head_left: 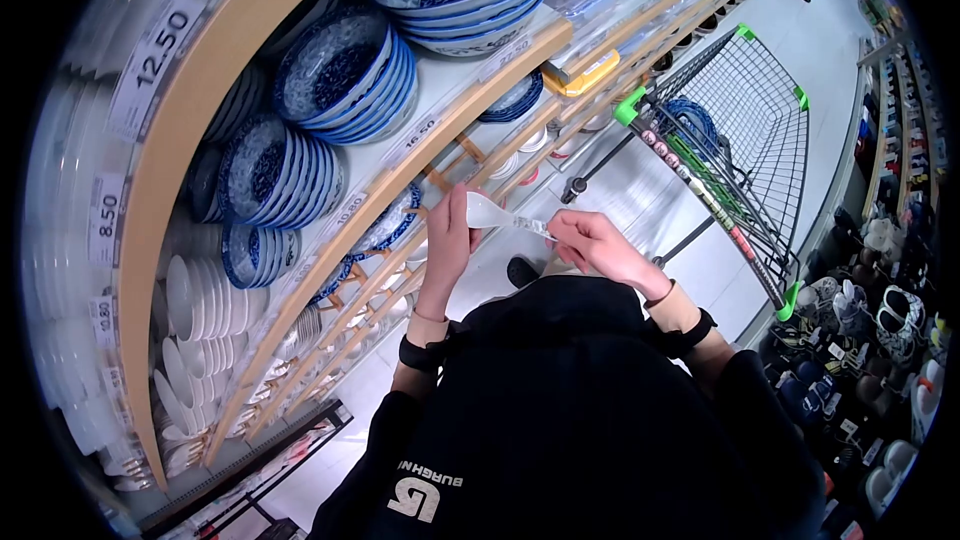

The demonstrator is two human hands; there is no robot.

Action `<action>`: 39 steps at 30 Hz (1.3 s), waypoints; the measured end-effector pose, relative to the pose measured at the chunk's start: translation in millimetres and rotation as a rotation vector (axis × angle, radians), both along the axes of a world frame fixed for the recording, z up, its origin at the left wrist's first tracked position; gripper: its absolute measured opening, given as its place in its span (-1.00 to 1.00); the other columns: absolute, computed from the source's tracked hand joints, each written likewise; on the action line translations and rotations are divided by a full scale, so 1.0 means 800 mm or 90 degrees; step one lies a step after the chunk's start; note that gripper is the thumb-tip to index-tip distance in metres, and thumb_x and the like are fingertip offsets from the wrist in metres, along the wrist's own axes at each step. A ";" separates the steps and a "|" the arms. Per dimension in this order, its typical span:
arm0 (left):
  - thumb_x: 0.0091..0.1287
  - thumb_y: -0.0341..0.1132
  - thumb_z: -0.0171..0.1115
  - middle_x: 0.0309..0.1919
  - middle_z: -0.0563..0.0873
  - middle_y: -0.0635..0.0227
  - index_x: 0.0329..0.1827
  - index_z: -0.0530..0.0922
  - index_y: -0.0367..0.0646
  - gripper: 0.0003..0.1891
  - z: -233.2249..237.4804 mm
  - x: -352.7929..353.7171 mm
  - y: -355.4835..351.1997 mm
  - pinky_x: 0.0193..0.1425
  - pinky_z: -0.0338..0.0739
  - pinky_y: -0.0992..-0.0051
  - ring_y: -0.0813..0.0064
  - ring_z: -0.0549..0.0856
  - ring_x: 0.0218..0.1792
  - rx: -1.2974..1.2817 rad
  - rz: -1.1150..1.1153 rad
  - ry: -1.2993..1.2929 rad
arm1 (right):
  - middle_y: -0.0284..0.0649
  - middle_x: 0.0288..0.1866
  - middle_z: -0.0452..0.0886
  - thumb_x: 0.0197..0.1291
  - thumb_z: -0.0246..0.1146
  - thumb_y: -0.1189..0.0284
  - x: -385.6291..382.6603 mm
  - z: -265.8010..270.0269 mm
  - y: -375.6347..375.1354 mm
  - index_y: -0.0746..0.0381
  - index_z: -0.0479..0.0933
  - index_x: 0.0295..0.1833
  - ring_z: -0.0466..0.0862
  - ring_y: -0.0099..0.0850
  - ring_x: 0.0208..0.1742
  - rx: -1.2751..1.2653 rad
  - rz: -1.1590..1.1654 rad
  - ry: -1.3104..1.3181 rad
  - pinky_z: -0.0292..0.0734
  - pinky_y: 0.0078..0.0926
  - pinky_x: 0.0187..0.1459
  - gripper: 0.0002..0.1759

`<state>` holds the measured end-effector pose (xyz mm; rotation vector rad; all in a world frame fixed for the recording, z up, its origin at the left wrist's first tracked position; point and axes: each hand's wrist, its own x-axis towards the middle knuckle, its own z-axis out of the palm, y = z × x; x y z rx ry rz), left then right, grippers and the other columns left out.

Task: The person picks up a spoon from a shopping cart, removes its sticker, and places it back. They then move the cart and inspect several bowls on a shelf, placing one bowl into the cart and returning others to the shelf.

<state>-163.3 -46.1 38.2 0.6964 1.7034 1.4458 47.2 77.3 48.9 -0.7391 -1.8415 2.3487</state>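
Observation:
Between my two hands is a white soup spoon [488, 211] with a broad bowl and a patterned or labelled handle. My left hand [450, 238] is closed on the bowl end, its thumb along the rim. At the other end, the fingers of my right hand [596, 244] pinch the tip of the handle. The spoon lies roughly level in front of my body, close to the shelf edge. Some fingertips of both hands are hidden behind the spoon or turned under.
Shelves on the left hold stacked blue-and-white bowls [345, 65] and white spoons [205, 300]. Price labels [160, 45] line the wooden edges. A wire shopping cart [745, 125] stands to the right with a blue item inside. Shoes [850, 305] fill the far-right display.

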 end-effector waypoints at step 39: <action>0.62 -0.04 0.03 -0.64 0.48 0.44 -0.23 0.49 -0.20 -0.61 -0.140 -0.121 0.223 -0.70 0.18 0.63 0.69 0.35 -0.76 -0.313 0.134 0.240 | -0.08 -0.28 0.66 0.38 0.27 0.25 -0.169 -0.243 0.153 0.28 0.58 -0.06 0.68 -0.05 -0.18 0.356 -0.311 0.159 0.56 -0.11 -0.12 -0.71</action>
